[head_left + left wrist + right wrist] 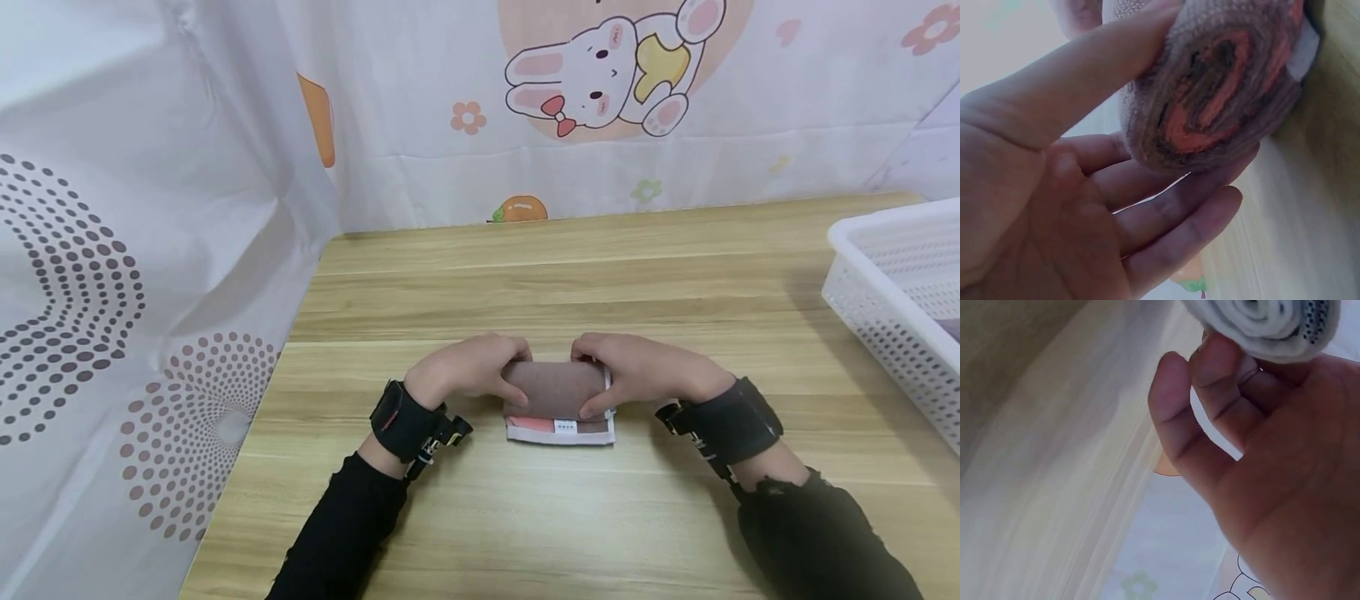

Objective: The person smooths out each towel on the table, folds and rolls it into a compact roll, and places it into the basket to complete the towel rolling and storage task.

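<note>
A brown towel [553,390] lies rolled up on the table, with a short flat end showing pink, a pale border and a small white label toward the person. My left hand [480,369] grips the roll's left end, thumb on the near side and fingers behind. At the right end my right hand [637,369] holds it the same way. In the left wrist view the towel's end [1210,100] shows a brown and pink spiral between thumb and fingers. The right wrist view shows its whitish spiral end [1266,325] above the curled fingers [1172,394].
A white perforated plastic basket [885,292] stands at the right, something dark partly visible inside. The wooden table [465,283] meets a printed curtain [420,158] at the back, and another white sheet [187,275] hangs along the left. Both wrists carry black straps [731,421].
</note>
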A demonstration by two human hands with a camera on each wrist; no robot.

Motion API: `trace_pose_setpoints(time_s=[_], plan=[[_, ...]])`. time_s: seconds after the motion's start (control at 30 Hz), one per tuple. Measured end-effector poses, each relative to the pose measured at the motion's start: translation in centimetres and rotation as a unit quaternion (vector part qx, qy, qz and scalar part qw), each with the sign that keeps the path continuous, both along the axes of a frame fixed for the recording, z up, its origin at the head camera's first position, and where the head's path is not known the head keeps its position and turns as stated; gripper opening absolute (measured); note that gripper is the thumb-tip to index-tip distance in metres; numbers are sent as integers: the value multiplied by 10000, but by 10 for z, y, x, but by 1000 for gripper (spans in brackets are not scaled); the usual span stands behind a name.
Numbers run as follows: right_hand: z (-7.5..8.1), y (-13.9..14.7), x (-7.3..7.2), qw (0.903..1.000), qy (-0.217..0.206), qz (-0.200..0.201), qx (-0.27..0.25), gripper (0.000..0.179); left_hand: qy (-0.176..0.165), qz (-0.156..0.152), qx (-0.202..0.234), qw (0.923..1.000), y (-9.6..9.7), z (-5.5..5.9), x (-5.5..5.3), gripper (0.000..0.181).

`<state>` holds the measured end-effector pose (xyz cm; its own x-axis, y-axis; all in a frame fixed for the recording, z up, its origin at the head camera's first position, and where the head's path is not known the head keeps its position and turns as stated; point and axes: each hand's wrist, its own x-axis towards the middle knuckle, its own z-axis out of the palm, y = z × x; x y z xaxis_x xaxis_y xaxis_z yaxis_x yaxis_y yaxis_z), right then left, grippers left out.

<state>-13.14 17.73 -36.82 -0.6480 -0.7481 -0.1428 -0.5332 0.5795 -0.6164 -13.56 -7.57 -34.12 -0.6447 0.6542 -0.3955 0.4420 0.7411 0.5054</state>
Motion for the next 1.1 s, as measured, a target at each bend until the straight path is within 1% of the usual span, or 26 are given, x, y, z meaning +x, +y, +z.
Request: trace_pose_setpoints(time_s=[0.13,0.3,0.4,0.6,0.73,0.93,1.1], plan=[[-3,1,0,9999,-53,-82,-36,49,107,3,-56,9999,1,1,0,40],[-3,1,-1,9999,-76,-81,-99,48,210,-27,-53,9998,1,0,0,40],[-4,1,-1,9999,-42,-102,-103,49,403,-58,-56,9992,2,0,0,41],[-7,-1,-2,9997,51,-181,-142,51,957,-58,-92,9954,3,-2,1,41],[-8,-3,-2,9997,71,-137,-207,49,1207,-73,-133,9926,4,-4,1,40],[-8,-5,-2,9993,309,29,-209,47,1471,-85,-138,9890,6,-4,2,39],[-9,-5,-2,9994,242,-25,-265,44,1567,-84,-38,9876,8,-7,0,39]])
